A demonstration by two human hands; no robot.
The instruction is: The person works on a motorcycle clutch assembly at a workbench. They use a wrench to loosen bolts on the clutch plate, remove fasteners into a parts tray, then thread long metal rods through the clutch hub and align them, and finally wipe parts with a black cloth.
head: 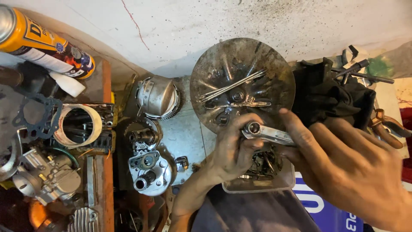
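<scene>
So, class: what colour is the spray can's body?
Yellow-orange spray can, with a metal top; head view.

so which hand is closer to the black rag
Right. The right hand lies just below the black rag, thumb almost touching it; the left hand is farther left, gripping the ring spanner.

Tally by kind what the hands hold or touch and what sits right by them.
Wrench, held by left hand and right hand: 1
Round metal dish: 1
Clear plastic tray: 1
Black rag: 1
Total: 4
</scene>
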